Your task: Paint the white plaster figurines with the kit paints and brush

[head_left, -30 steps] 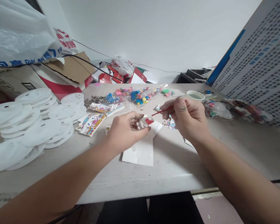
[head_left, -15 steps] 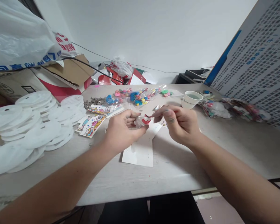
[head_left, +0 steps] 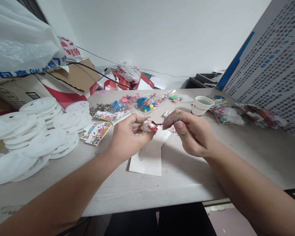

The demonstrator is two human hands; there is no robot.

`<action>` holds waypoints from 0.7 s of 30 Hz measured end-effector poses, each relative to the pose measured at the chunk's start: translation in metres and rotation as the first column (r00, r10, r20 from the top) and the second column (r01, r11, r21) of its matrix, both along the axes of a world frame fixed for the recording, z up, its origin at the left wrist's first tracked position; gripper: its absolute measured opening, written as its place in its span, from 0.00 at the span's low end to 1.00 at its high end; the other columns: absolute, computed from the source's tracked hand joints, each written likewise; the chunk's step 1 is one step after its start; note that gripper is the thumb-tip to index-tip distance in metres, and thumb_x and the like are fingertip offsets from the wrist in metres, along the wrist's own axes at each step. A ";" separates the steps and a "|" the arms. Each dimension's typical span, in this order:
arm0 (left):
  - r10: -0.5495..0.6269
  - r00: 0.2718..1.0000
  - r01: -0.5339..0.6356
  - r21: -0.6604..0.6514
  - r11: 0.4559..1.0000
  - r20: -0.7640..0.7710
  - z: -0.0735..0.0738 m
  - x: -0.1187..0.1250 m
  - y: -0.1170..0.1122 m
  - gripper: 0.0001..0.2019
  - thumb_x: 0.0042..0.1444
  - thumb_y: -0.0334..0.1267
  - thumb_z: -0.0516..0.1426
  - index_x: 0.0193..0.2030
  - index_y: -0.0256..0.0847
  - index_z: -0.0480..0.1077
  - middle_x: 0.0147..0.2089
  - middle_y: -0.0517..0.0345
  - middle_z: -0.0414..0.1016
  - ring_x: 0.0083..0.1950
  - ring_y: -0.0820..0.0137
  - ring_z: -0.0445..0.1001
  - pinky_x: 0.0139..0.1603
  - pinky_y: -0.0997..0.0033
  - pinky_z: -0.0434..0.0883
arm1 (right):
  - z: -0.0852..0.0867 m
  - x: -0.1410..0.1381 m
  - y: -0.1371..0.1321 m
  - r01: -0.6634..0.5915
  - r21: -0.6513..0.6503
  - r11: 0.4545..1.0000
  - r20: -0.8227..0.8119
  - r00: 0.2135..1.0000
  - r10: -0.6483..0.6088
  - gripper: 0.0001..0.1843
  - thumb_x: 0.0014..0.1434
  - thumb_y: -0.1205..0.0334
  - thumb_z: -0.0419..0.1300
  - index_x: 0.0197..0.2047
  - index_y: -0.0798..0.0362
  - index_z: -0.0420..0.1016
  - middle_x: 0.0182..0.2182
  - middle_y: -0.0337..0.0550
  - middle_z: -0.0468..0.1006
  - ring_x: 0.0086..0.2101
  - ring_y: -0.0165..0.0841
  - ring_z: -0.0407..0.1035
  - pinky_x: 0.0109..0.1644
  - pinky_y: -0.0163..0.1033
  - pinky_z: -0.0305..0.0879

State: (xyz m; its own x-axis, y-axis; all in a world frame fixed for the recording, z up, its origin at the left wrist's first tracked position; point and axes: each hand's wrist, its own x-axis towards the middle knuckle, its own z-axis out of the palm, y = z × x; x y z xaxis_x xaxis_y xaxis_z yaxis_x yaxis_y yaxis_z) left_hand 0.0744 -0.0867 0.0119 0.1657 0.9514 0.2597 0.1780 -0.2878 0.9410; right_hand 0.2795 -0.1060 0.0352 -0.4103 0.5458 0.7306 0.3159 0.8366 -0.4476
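Note:
My left hand (head_left: 127, 136) is closed round a small white figure with a red patch (head_left: 148, 126), held just above the table. My right hand (head_left: 190, 132) pinches a thin red paintbrush (head_left: 159, 124), whose tip touches the figure's red part. Both hands hover over a white sheet of paper (head_left: 148, 159) lying on the grey table (head_left: 177, 177).
Stacks of white round discs (head_left: 36, 134) cover the left side. Cartoon sticker sheets (head_left: 97, 131) and bags of coloured pieces (head_left: 142, 101) lie behind the hands. A paper cup of greenish water (head_left: 202, 105) stands right of them. Cardboard boxes (head_left: 71, 78) sit at back left; a patterned panel (head_left: 272, 68) leans right.
My right hand has come left and lowered, bringing the brush tip onto the figure. My left hand has turned the figure slightly. The view has shifted a little.

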 end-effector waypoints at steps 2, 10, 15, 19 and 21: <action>0.006 1.000 -0.006 0.011 1.000 -0.010 0.000 0.000 0.000 0.21 0.43 0.45 0.71 0.41 0.41 0.73 0.42 0.51 0.83 0.44 0.62 0.83 0.47 0.62 0.80 | 0.001 0.002 0.000 -0.025 0.034 0.999 -0.026 0.999 0.026 0.13 0.70 0.66 0.47 0.44 0.52 0.73 0.34 0.46 0.77 0.35 0.32 0.72 0.39 0.40 0.70; 0.016 1.000 -0.016 0.020 1.000 0.013 -0.001 0.000 0.003 0.21 0.43 0.44 0.71 0.42 0.40 0.73 0.42 0.51 0.83 0.43 0.62 0.83 0.46 0.64 0.80 | 0.000 -0.001 0.003 -0.023 0.088 0.996 0.016 1.000 0.021 0.12 0.69 0.69 0.48 0.42 0.54 0.73 0.34 0.48 0.77 0.35 0.33 0.72 0.40 0.41 0.69; -0.007 1.000 0.006 0.018 1.000 0.026 -0.001 -0.001 0.004 0.20 0.44 0.44 0.71 0.41 0.40 0.73 0.42 0.51 0.84 0.43 0.63 0.83 0.44 0.66 0.80 | -0.001 0.001 0.005 -0.001 0.126 0.992 -0.038 0.999 0.005 0.12 0.69 0.70 0.48 0.46 0.53 0.72 0.37 0.49 0.78 0.39 0.34 0.73 0.43 0.42 0.70; 0.013 1.000 -0.013 0.027 1.000 0.011 -0.001 -0.001 0.003 0.20 0.44 0.43 0.71 0.42 0.40 0.73 0.42 0.51 0.83 0.43 0.64 0.83 0.46 0.66 0.79 | 0.000 0.001 0.005 0.002 0.096 0.995 0.050 0.999 -0.006 0.12 0.68 0.70 0.48 0.44 0.53 0.73 0.35 0.48 0.77 0.37 0.33 0.73 0.41 0.42 0.70; 0.017 1.000 -0.017 0.018 1.000 0.009 0.000 0.000 0.003 0.20 0.44 0.43 0.71 0.42 0.39 0.73 0.42 0.51 0.83 0.43 0.63 0.83 0.46 0.66 0.79 | 0.001 0.002 0.005 0.005 0.104 0.995 0.018 1.000 -0.007 0.13 0.69 0.69 0.47 0.42 0.53 0.73 0.33 0.47 0.76 0.34 0.33 0.72 0.40 0.41 0.70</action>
State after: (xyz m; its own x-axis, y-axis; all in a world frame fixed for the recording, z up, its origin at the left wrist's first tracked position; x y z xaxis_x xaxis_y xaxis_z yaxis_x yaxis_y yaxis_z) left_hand 0.0742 -0.0833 0.0116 0.1471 0.9493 0.2780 0.1743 -0.3015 0.9374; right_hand 0.2811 -0.1012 0.0360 -0.4209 0.4698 0.7760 0.3279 0.8764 -0.3527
